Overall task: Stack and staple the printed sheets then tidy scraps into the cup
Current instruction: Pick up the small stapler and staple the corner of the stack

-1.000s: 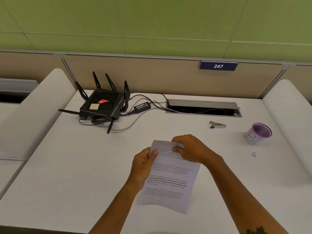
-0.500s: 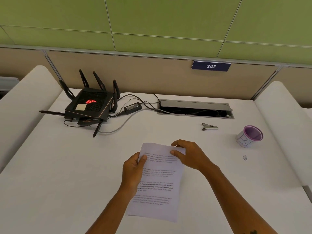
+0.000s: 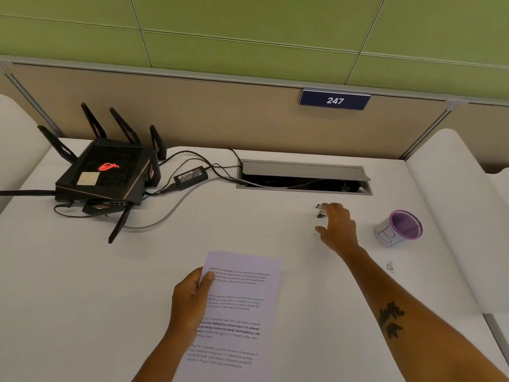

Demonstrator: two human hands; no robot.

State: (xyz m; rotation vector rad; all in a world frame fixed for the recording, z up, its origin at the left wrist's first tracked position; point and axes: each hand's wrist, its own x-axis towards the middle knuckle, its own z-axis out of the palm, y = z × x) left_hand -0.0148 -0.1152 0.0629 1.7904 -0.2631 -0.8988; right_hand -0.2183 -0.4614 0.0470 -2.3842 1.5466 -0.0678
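Note:
The printed sheets [image 3: 237, 312] lie in a stack near the front of the white desk [image 3: 82, 299]. My left hand [image 3: 190, 299] grips their left edge, thumb on top. My right hand [image 3: 337, 227] is stretched out to the far right. Its fingertips rest on the small metal stapler [image 3: 320, 210], which they mostly cover, and the thumb is spread apart. A white paper cup [image 3: 385, 235] with a purple rim stands to the right of that hand. A tiny paper scrap [image 3: 389, 267] lies on the desk in front of the cup.
A black router [image 3: 107, 177] with several antennas sits at the back left, with a power adapter [image 3: 190, 177] and cables trailing to the open cable hatch [image 3: 303, 172]. White padded dividers [image 3: 454, 205] flank the desk on both sides.
My right hand has let go of the sheets' top edge and moved away to the right, onto the stapler. My left hand still holds the sheets.

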